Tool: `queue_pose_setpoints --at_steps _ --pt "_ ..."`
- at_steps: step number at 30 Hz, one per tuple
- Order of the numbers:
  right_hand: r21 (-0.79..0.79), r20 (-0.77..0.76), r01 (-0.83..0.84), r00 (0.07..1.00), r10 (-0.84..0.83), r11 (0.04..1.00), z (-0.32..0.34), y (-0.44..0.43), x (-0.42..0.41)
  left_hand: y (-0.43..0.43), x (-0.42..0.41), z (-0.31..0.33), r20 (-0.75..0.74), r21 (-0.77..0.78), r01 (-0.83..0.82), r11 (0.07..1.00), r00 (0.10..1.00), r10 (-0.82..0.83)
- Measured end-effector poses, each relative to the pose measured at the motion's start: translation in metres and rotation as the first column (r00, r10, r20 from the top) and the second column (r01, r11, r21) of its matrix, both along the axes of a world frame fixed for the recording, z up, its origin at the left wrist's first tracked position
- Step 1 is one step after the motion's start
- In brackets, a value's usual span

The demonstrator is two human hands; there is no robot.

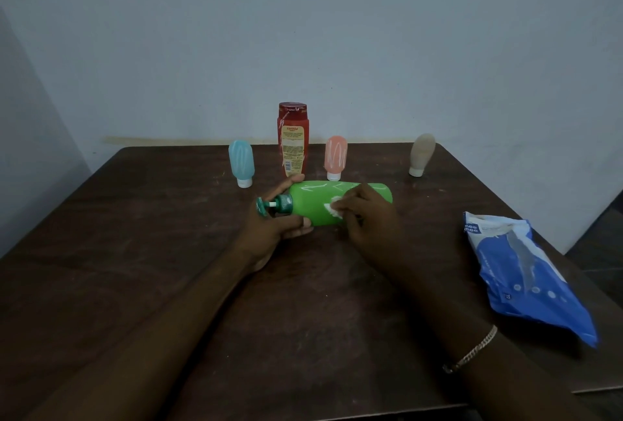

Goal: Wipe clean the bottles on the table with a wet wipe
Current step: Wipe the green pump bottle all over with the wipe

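Note:
A green pump bottle [313,201] lies on its side at the table's middle, pump pointing left, with white scribble marks on its upper side. My left hand [273,228] grips its neck end, thumb over the top and fingers beneath. My right hand [367,218] pinches a small white wet wipe [333,209] and presses it against the bottle's body. Behind stand a red bottle [292,140], a light blue tube [241,162] and a pink tube [335,157], all with white marks, and a beige tube [421,157] at the back right.
A blue wet wipe pack [526,272] lies on the right side of the dark wooden table [135,269], near its right edge. A pale wall rises directly behind the table's far edge.

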State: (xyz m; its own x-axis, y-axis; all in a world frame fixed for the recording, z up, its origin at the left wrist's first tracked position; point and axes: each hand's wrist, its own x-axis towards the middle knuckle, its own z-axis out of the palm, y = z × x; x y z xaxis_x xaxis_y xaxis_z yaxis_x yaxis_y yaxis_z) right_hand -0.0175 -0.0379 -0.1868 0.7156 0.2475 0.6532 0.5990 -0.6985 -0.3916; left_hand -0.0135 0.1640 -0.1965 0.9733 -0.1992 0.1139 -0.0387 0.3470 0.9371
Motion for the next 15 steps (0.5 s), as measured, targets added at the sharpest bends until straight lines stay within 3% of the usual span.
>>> queue_pose_setpoints --at_steps 4,10,15 --pt "0.083 0.031 0.11 0.993 -0.113 0.99 0.005 -0.005 0.011 0.0 0.001 -0.001 0.01 0.009 0.002 1.0 1.0 -0.002" --pt "-0.05 -0.036 -0.006 0.999 0.004 0.999 0.003 0.008 -0.007 0.001 -0.001 0.0 0.0 -0.007 -0.008 1.0 1.0 0.008" --pt "0.094 -0.047 0.152 0.988 -0.149 0.984 0.001 -0.005 0.013 0.001 0.002 -0.004 0.011 -0.008 -0.001 1.0 1.0 0.001"
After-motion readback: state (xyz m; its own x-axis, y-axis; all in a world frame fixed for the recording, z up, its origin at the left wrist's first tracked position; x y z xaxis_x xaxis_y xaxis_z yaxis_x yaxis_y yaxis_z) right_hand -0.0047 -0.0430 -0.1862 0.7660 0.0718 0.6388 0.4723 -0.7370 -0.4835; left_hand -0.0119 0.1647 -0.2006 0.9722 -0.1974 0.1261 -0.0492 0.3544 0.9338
